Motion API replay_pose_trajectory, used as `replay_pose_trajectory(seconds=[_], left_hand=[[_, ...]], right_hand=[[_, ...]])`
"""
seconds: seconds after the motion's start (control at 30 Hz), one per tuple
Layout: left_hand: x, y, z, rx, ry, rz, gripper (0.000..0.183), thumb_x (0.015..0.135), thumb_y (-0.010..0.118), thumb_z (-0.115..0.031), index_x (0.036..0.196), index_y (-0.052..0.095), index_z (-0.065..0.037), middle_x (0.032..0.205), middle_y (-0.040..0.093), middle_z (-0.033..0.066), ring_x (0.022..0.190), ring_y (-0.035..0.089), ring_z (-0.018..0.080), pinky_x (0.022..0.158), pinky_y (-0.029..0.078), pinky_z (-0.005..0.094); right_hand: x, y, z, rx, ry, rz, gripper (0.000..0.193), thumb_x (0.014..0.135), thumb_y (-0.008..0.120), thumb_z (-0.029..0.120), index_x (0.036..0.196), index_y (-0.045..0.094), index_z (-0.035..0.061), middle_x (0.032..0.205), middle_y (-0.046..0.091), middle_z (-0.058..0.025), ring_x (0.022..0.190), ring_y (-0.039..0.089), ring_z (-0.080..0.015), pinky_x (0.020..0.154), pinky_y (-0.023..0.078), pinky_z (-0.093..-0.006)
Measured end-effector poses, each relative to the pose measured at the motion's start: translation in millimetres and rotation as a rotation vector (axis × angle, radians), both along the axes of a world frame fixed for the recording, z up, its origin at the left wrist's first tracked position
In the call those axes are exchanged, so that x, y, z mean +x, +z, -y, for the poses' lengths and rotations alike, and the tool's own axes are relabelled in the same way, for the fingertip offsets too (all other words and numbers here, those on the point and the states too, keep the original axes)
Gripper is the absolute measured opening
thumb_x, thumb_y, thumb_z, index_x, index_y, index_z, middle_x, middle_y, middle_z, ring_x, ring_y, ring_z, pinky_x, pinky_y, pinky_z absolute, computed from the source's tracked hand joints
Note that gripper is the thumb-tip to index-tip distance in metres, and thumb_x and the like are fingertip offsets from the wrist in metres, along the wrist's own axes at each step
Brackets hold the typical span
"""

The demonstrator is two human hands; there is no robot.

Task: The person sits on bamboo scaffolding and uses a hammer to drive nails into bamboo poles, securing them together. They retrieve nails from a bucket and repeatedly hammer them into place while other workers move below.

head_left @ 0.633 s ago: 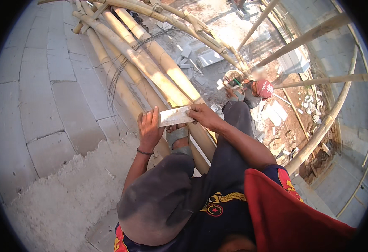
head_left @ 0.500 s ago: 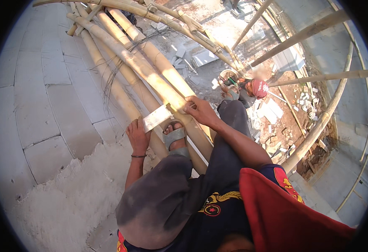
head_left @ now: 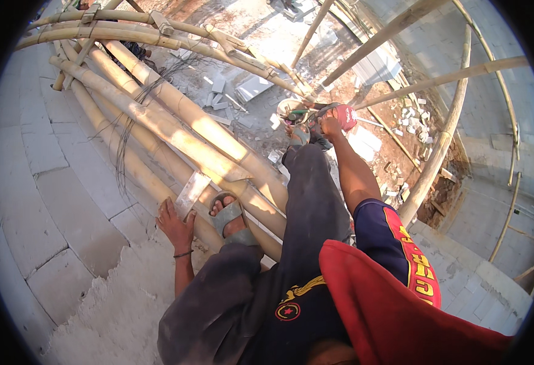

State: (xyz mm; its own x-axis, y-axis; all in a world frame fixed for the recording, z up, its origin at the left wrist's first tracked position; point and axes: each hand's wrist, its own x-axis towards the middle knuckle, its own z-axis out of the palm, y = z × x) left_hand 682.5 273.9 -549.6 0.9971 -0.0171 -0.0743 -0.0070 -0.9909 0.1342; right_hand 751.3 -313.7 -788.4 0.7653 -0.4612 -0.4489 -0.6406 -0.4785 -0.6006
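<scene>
My left hand (head_left: 177,226) rests with fingers spread at the wall's edge, touching or close to the near end of a pale flat strip of board (head_left: 193,192). That strip lies across the bamboo poles (head_left: 151,121) beside my sandalled foot (head_left: 229,220). My right arm stretches forward and down on the right. At its end my right hand (head_left: 330,126) has curled fingers by a dark greyish thing too small to make out. Just beyond it are a co-worker's red cap (head_left: 345,117) and a bucket (head_left: 281,109) with something green in it.
Mortar-smeared grey block wall (head_left: 66,207) runs along the left. Thin black wires (head_left: 122,143) drape over the poles. Slanting bamboo poles (head_left: 382,42) rise at right. Far below, the ground holds stacked pale panels (head_left: 376,64) and broken block pieces (head_left: 414,125).
My right hand has left the bamboo and board and reached out to the right, toward the co-worker and bucket. My left hand has loosened and spread its fingers. The view has shifted right.
</scene>
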Motion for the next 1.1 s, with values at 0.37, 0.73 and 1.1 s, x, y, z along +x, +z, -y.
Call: replay_pose_trajectory(seconds=[0.37, 0.73, 1.1], left_hand=[[-24, 67, -11, -0.522, 0.335, 0.08, 0.07, 0.087, 0.07, -0.019, 0.143, 0.035, 0.004, 0.139, 0.045, 0.0217, 0.13, 0.042, 0.0349, 0.111, 0.029, 0.0447], [-38, 152, -4, -0.831, 0.31, -0.207, 0.069, 0.091, 0.064, -0.031, 0.144, 0.033, 0.001, 0.119, 0.054, 0.0126, 0.109, 0.056, 0.0249, 0.098, 0.04, 0.0373], [-72, 138, -34, -0.806, 0.501, -0.275, 0.086, 0.085, 0.069, -0.051, 0.143, 0.033, 0.001, 0.114, 0.055, 0.0104, 0.102, 0.058, 0.0238, 0.092, 0.044, 0.0355]], right_hand=[[4, -25, -6, 0.03, -0.081, -0.101, 0.029, 0.083, 0.06, 0.024, 0.088, 0.069, -0.0024, 0.088, 0.068, -0.0243, 0.089, 0.068, -0.0362, 0.077, 0.053, -0.044], [-4, -10, 14, -0.119, -0.491, -0.058, 0.038, 0.086, 0.065, 0.028, 0.098, 0.062, -0.0081, 0.085, 0.065, -0.0192, 0.075, 0.064, -0.0265, 0.067, 0.049, -0.0409], [5, -53, 22, 0.721, -1.05, 0.007, 0.062, 0.085, 0.071, 0.033, 0.132, 0.046, 0.001, 0.12, 0.056, -0.0216, 0.103, 0.06, -0.0352, 0.081, 0.051, -0.0491]])
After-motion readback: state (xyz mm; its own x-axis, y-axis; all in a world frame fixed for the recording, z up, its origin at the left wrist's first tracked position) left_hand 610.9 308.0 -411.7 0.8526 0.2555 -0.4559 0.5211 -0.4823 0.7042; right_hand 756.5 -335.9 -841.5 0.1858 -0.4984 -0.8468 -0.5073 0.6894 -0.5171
